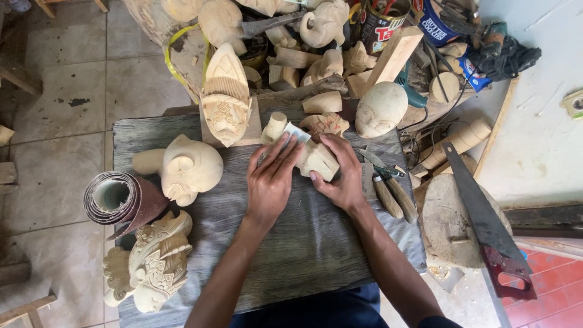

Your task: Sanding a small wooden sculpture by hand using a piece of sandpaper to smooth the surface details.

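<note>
Two hands work at the middle of the grey wooden desk (pixel 316 255). The right hand (pixel 340 173) has its grip clenched around a small pale wood carving (pixel 319 159), blocky and unpainted, lying on the desk's far half. The left hand (pixel 271 176) lies flat, fingers pressing a scrap of sandpaper (pixel 296 132) against the carving. One sandpaper roll (pixel 118 200) sits left, with two carved heads (pixel 185 167) beside it. Two knives (pixel 388 188) and one saw (pixel 483 222) lie right.
</note>
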